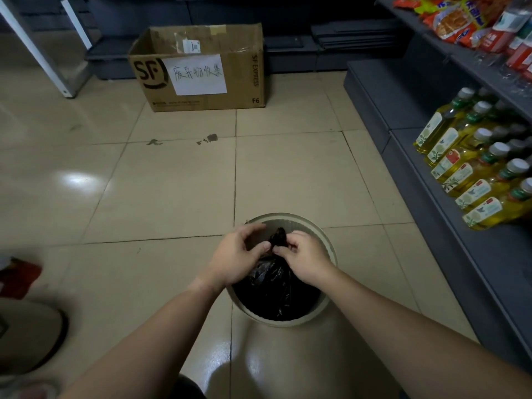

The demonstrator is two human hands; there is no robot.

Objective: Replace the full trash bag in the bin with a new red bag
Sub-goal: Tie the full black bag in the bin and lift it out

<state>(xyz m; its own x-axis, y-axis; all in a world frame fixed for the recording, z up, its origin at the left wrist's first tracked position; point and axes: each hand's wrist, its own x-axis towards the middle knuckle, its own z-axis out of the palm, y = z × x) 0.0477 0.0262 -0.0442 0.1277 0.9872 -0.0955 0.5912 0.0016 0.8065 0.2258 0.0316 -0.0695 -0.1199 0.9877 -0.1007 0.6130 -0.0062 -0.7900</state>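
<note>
A round beige bin (326, 243) stands on the tiled floor just in front of me. A full black trash bag (276, 289) fills it, its top gathered into a bunch (278, 237) above the rim. My left hand (234, 254) pinches the left side of that bunch. My right hand (305, 256) grips the bunch from the right. Both hands sit over the bin's mouth, fingertips almost touching. At the far left edge lies something red (18, 276), blurred; I cannot tell whether it is a bag.
An open cardboard box (201, 70) with a handwritten paper label stands on the floor ahead. Grey shelving (431, 174) runs along the right, holding oil bottles (475, 165) and snack packets (460, 18). A metal frame leg (43, 53) is at the far left.
</note>
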